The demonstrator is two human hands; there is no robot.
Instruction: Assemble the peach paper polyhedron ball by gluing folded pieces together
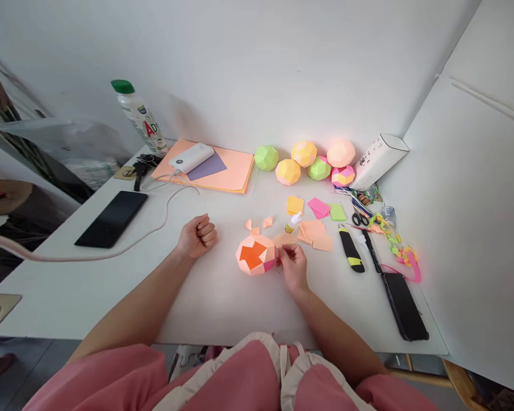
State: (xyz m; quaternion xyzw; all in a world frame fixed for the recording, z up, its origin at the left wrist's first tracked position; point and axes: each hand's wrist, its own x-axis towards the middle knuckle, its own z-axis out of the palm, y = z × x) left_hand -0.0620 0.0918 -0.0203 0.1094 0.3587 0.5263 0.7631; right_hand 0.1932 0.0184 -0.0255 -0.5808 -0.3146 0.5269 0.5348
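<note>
A peach faceted paper ball [245, 263] with a jagged opening showing an orange inside and a magenta patch sits on the white table in front of me. My right hand [293, 266] is pinched at the ball's right edge, thumb and fingertips together against it. To the left of the ball, my left hand [198, 237] rests on the table as a closed fist, apart from the ball, with nothing showing in it. Small folded peach paper pieces [268, 222] lie just behind the ball. A small glue bottle [289, 228] with a white tip is near my right hand.
Finished paper balls [288, 172] line the wall beside a white box [379, 162]. Peach paper squares [322, 242], a utility knife [351, 249], scissors [360, 219] and a phone [405, 306] lie right. Left are a black tablet [111, 220], a power bank [192, 158] and a cable [154, 230].
</note>
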